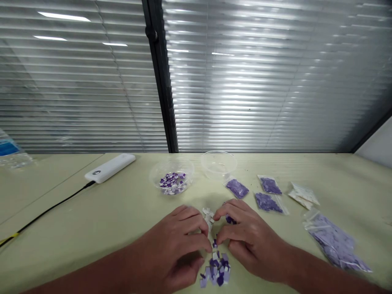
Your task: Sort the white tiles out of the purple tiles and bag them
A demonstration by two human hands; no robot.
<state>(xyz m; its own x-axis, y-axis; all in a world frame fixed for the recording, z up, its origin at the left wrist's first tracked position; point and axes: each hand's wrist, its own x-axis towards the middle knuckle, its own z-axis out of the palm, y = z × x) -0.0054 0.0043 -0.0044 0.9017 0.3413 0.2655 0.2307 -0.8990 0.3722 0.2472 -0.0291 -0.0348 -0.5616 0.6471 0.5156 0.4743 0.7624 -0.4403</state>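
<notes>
A small heap of mixed purple, lilac and white square chips lies on the table between my hands. My left hand is curled beside it, thumb and index finger slightly apart, with nothing visible between them. My right hand is bent with its fingers spread, the index fingertip at a small pile of white chips. Dark purple chips show partly beneath that hand. One purple-and-white chip sits between the fingertips of both hands; whether either finger touches it I cannot tell.
Behind my hands stand a clear bowl holding purple and white chips and another clear bowl. Several small bags of chips lie to the right, with a larger lilac bag. A white power bank with a black cable is at left.
</notes>
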